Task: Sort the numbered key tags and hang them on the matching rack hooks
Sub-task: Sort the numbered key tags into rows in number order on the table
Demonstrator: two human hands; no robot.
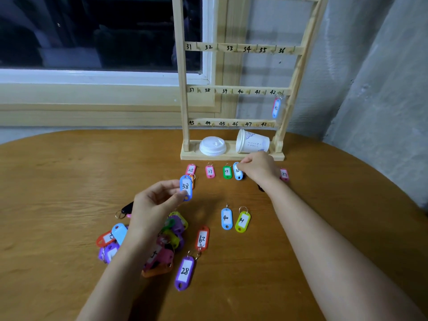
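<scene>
- While the left hand (157, 202) pinches one blue tag marked 38 (186, 187) between thumb and fingertips, one orange tag (192, 179) shows just behind it.
- The right hand (259, 167) is curled, and its fingertips nip the upper end of one blue tag marked 30 (238, 175). That tag lies on the counter (69, 170) just in front of the rack's base.
- Four more tags share that row toward the far edge. Pink tag 25 (191, 169), pink tag 27 (210, 171) and green tag 29 (227, 172) lie left of the hand. One further pink tag (284, 174) lies right of the wrist.
- Two tags lie side by side between the arms: blue tag 40 (226, 218) and yellow-green tag 41 (242, 221).
- Toward the near edge lie one red tag (202, 238) and one purple tag 28 (185, 272), with their rings meeting.
- A mixed heap of tags (172, 235) lies under the left wrist, too overlapped to count, and one black tag (127, 208) lies beyond it.
- The wooden rack (183, 89) stands at the far edge. Three numbered rails are in full view, with six numbers each, 31 to 48.
- One tag marked 42 (276, 107) hangs from hook 42.
- On the rack's base are one white lid (213, 145) and one paper cup (252, 142) lying on its side.
</scene>
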